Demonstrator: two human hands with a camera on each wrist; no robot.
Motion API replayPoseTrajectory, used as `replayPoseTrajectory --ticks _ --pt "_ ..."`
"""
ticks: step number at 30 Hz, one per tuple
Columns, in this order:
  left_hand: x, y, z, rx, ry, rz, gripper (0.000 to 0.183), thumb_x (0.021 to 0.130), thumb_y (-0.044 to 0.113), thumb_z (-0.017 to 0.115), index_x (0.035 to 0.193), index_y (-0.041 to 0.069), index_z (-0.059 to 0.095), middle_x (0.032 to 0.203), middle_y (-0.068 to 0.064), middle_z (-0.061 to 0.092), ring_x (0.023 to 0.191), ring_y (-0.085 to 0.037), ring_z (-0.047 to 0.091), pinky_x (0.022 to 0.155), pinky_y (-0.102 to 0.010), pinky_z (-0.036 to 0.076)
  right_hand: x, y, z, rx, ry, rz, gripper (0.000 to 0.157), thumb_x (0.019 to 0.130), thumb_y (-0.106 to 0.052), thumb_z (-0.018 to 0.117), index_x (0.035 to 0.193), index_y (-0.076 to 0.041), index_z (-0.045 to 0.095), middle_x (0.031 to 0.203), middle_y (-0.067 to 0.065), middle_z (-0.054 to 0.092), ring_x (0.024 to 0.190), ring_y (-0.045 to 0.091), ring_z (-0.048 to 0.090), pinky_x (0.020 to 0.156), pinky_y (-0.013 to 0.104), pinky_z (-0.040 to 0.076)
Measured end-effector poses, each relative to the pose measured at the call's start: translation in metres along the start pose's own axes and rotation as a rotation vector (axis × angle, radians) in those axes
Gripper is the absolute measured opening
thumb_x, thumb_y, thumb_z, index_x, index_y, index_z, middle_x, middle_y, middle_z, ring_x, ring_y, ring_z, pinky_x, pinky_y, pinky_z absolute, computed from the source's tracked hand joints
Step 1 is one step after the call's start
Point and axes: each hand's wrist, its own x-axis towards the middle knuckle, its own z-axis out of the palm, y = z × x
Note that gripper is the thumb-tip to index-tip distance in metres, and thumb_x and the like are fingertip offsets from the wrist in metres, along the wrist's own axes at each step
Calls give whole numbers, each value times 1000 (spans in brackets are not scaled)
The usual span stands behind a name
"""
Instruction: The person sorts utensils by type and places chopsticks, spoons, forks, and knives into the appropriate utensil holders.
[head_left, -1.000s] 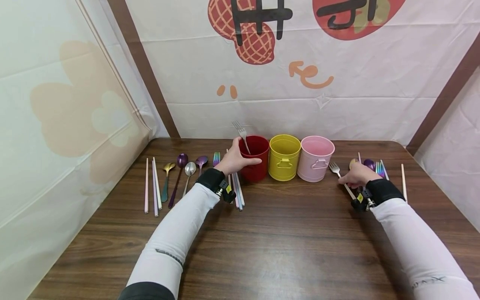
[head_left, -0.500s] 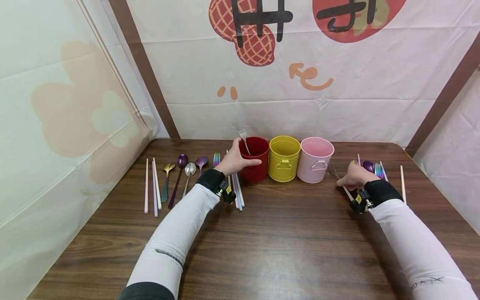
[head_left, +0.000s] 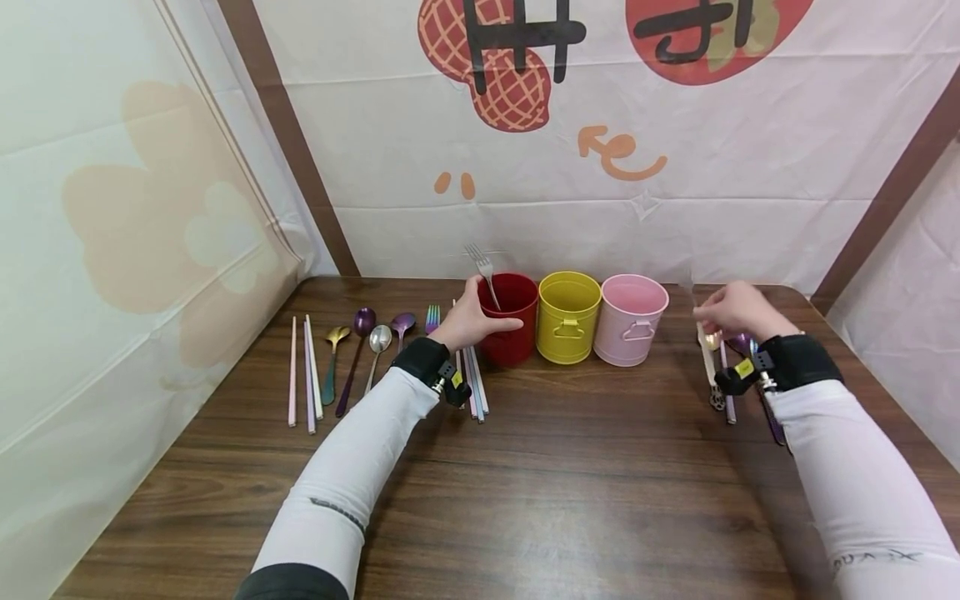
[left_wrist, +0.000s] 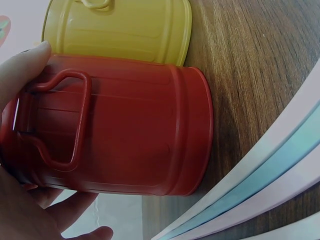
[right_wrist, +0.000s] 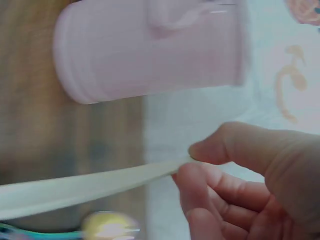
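Observation:
My left hand (head_left: 467, 320) grips the red bucket (head_left: 514, 340) near its rim, thumb on the front and fingers round the far side; the left wrist view shows this closely. A silver fork (head_left: 483, 265) leans in that bucket, tines up, its lower end hidden. My right hand (head_left: 738, 310) pinches a fork (head_left: 707, 354) between thumb and fingers, raised over the table to the right of the pink bucket (head_left: 628, 337). Its tines are up and blurred. In the right wrist view its cream-coloured handle (right_wrist: 90, 192) points away from the fingertips.
A yellow bucket (head_left: 567, 333) stands between the red and pink ones. On the left lie chopsticks (head_left: 293, 375), several spoons (head_left: 380, 337) and a rainbow fork (head_left: 432, 318). More cutlery, including a purple spoon (head_left: 741, 343), lies under the right arm. A printed cloth wall (head_left: 525, 225) rises behind.
My right hand has lifted the fork off the table, moving up and slightly right and turning it more upright. The left hand and red bucket stay as they were.

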Motion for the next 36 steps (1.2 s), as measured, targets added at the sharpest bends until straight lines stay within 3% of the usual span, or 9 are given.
replayPoseTrajectory --ticks 4,8,13,17,21,30,33,36 --pt "0 0 0 1 -5 3 89 81 29 79 144 11 19 140 -13 41 124 -27 43 98 -45 45 -6 -30 -24 -72 137 -56 31 93 -11 58 101 19 56 61 4 65 54 9 59 52 25 49" --pt "1 0 0 12 1 -2 91 81 31 79 145 11 18 140 -13 41 124 -28 43 98 -45 45 -13 -60 -36 -135 328 -156 30 91 -17 58 98 12 62 63 4 66 53 8 57 49 25 42" --pt "5 -2 0 29 12 0 92 80 34 80 145 10 18 139 -14 42 123 -27 44 98 -45 45 -18 -95 -30 -118 543 -274 26 91 -21 58 96 3 67 70 3 67 54 -3 52 49 23 36" --pt "7 -4 1 28 6 3 93 80 34 80 145 9 18 140 -14 41 123 -27 44 98 -44 44 -16 -119 -11 -6 667 -401 22 93 -18 60 97 3 68 79 7 67 56 -9 53 51 15 38" --pt "8 -5 1 22 3 2 93 80 34 80 145 10 19 140 -13 41 123 -27 44 99 -44 44 -10 -137 11 146 682 -495 20 94 -16 62 99 3 66 85 7 66 63 -2 58 58 13 44" --pt "5 -4 1 14 4 2 93 80 33 80 145 10 18 140 -13 41 123 -27 44 98 -45 45 14 -157 65 307 611 -637 13 94 -8 64 98 4 63 92 16 68 68 2 61 61 16 46" --pt "5 -4 1 17 10 8 91 80 32 80 144 10 19 139 -13 42 123 -27 44 98 -44 45 13 -164 83 356 551 -661 13 93 -5 64 98 7 62 93 20 68 73 14 66 64 16 46" --pt "3 -4 1 15 18 6 89 81 32 80 144 10 20 139 -13 43 122 -27 44 99 -45 44 19 -166 101 337 496 -641 13 93 -5 65 97 7 63 91 20 69 77 25 67 67 19 48"
